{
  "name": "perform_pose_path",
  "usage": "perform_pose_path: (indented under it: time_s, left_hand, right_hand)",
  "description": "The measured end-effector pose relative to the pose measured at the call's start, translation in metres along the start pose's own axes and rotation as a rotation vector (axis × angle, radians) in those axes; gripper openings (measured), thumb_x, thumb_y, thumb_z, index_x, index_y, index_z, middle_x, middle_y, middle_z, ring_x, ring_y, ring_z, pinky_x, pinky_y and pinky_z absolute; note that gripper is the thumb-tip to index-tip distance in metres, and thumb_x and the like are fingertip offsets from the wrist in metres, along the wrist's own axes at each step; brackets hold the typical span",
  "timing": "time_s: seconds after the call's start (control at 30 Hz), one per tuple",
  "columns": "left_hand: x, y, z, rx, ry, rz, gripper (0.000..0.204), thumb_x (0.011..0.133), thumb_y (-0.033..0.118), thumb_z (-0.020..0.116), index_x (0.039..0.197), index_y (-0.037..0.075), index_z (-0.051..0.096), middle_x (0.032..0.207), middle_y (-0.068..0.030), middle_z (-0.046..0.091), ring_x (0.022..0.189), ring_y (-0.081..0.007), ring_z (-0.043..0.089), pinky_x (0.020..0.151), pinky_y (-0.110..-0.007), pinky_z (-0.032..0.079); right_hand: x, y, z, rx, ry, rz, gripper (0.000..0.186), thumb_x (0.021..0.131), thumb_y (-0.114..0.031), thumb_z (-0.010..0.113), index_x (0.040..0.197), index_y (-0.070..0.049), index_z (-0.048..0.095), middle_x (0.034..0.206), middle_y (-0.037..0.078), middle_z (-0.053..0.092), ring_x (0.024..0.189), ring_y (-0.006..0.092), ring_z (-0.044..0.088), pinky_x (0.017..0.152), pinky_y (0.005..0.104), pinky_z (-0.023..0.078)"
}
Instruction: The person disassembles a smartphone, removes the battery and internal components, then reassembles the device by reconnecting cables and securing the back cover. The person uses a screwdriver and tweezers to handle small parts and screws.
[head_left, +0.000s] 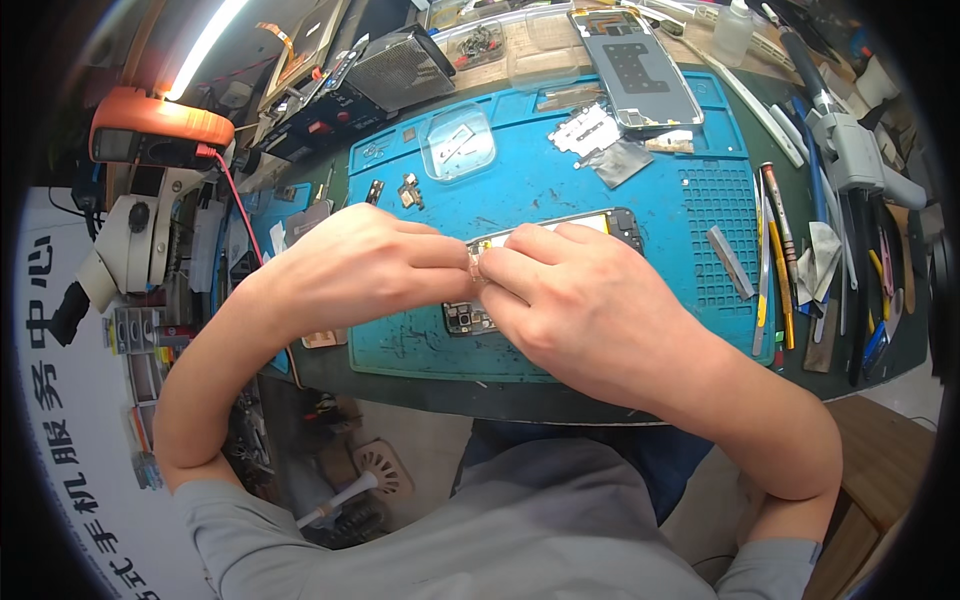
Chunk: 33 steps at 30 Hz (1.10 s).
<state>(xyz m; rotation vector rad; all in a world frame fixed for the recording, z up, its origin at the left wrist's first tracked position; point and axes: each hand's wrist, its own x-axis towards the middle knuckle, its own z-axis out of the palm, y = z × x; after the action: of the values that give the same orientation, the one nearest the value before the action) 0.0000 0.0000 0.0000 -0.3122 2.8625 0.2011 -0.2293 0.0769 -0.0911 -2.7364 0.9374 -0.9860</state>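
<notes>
Desk (pixel 480 393) carries a blue mat (pixel 540 185); opened phone (pixel 466 319) lies on its nearer half, mostly hidden under left hand (pixel 365 262) and right hand (pixel 590 290). Fingers on each hand are bunched together, tips close over the phone's left end; can't tell what, if anything, they pinch. My take: brace both hands, keep phone flat, small straight moves, no twisting or leaning on exposed components. Around it: phone back panel (pixel 640 85) at the rear, clear tray (pixel 458 143) beyond the hands, loose small parts (pixel 410 190) just past left hand, easy to knock. Right hand itself blocks the view of phone's middle.
</notes>
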Motion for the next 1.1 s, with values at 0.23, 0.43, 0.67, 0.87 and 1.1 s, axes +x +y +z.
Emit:
perform_pose_path:
  time_s: [0.23, 0.43, 0.67, 0.87, 1.1]
  left_hand:
    - [-0.019, 0.0, 0.036, -0.103, 0.344, -0.011, 0.022, 0.077, 0.008, 0.075, 0.099, 0.006, 0.076, 0.096, -0.0066, 0.074, 0.078, -0.0226, 0.075, 0.061, -0.032, 0.059]
    - [-0.025, 0.0, 0.042, -0.031, 0.388, 0.034, 0.025, 0.078, 0.009, 0.074, 0.102, 0.004, 0.078, 0.1, -0.0069, 0.074, 0.083, -0.0222, 0.077, 0.063, -0.031, 0.06]
    - [-0.026, -0.003, 0.04, 0.06, 0.368, 0.088, 0.028, 0.081, 0.009, 0.072, 0.107, 0.004, 0.078, 0.105, -0.0062, 0.074, 0.087, -0.0175, 0.076, 0.061, -0.028, 0.059]
    - [-0.03, -0.006, 0.042, 0.081, 0.385, 0.145, 0.024, 0.079, 0.005, 0.07, 0.101, 0.0, 0.078, 0.102, -0.0107, 0.077, 0.087, -0.0199, 0.078, 0.064, -0.028, 0.062]
    - [-0.036, -0.008, 0.045, 0.081, 0.384, 0.152, 0.028, 0.079, 0.005, 0.069, 0.105, -0.001, 0.08, 0.106, -0.0131, 0.078, 0.09, -0.0226, 0.08, 0.068, -0.029, 0.065]
  right_hand:
    - [-0.001, -0.001, 0.002, -0.02, 0.03, -0.002, 0.009, 0.083, -0.012, 0.069, 0.084, -0.004, 0.074, 0.089, 0.005, 0.065, 0.093, 0.0205, 0.065, 0.079, 0.034, 0.054]
    - [-0.002, -0.001, 0.001, -0.007, 0.021, -0.004, 0.009, 0.08, -0.013, 0.07, 0.081, -0.005, 0.074, 0.089, 0.005, 0.065, 0.093, 0.0207, 0.064, 0.078, 0.0338, 0.053]
    - [-0.004, -0.002, 0.003, -0.021, 0.021, -0.007, 0.007, 0.076, -0.014, 0.07, 0.075, -0.007, 0.073, 0.085, 0.005, 0.063, 0.091, 0.0199, 0.063, 0.076, 0.0321, 0.051]
    - [-0.004, -0.003, 0.005, 0.0, 0.032, 0.003, 0.007, 0.076, -0.014, 0.071, 0.071, -0.009, 0.072, 0.082, 0.004, 0.061, 0.09, 0.0192, 0.062, 0.074, 0.0318, 0.05]
    - [-0.004, -0.002, 0.0, 0.0, -0.035, -0.001, 0.01, 0.08, -0.014, 0.071, 0.082, -0.005, 0.074, 0.092, 0.005, 0.063, 0.092, 0.0193, 0.062, 0.077, 0.0318, 0.05]
